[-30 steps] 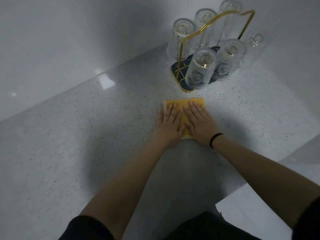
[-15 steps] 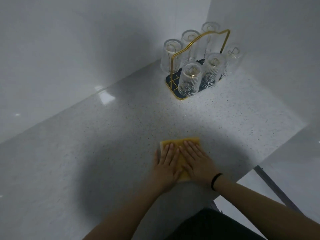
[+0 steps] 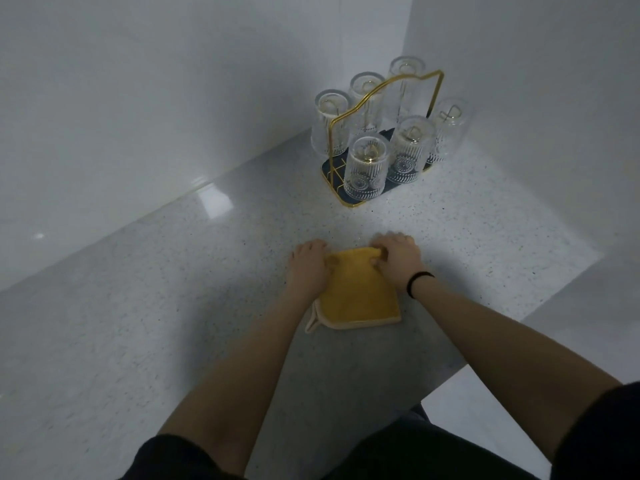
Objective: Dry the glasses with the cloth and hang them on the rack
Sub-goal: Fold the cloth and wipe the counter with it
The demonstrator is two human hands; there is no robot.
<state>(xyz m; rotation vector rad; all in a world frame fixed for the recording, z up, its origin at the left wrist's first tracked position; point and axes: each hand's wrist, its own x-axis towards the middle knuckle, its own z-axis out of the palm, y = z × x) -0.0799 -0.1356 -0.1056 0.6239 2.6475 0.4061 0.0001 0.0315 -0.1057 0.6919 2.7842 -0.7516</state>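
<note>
A folded yellow cloth (image 3: 358, 292) with a pale border lies flat on the speckled grey counter (image 3: 173, 306). My left hand (image 3: 308, 268) grips its far left corner and my right hand (image 3: 398, 259) pinches its far right corner, fingers curled over the edge. Beyond the cloth, in the corner of the counter, stands a gold wire rack (image 3: 384, 98) on a dark tray. Several clear ribbed glasses (image 3: 369, 169) hang upside down on its pegs.
White walls (image 3: 138, 98) close in the counter at the back and on the right. The counter's front edge runs diagonally at the lower right, with white floor (image 3: 485, 410) below it. Bare counter stretches to the left of the cloth.
Both hands lay flat side by side on the cloth before; now they have parted to its far corners and curled round the edge. More of the cloth shows.
</note>
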